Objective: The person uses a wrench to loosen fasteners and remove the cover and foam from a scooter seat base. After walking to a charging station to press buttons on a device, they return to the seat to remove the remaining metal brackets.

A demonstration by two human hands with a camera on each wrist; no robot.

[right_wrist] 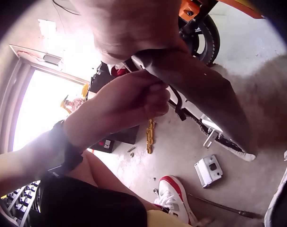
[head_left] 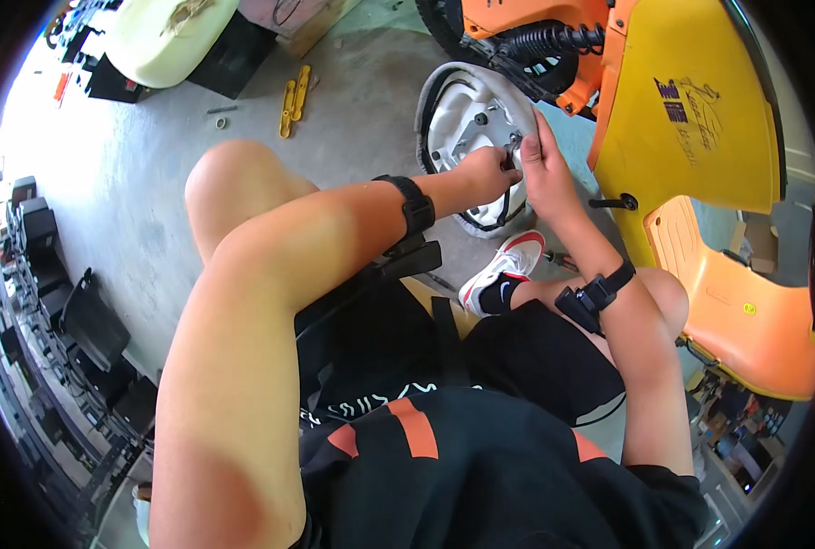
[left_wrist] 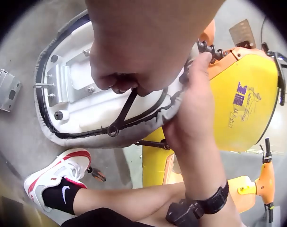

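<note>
A seat (head_left: 458,119) with a grey cover stands on edge, its white plastic underside facing the person. My left hand (head_left: 485,176) grips a dark wrench (left_wrist: 126,111) close over that underside; the wrench's ring end sticks out below the fingers in the left wrist view. The wrench's other end is hidden by the hand. My right hand (head_left: 549,178) holds the seat's right edge, thumb on the near side and fingers mostly hidden behind the cover. A metal bracket (left_wrist: 63,82) and several bolts show on the underside.
Right behind the seat stands a yellow and orange vehicle (head_left: 691,101) with a black spring shock (head_left: 554,38). An orange seat shell (head_left: 737,293) is at right. On the floor lie yellow metal parts (head_left: 293,102), a loose silver bracket (right_wrist: 208,171) and a long rod (right_wrist: 224,206).
</note>
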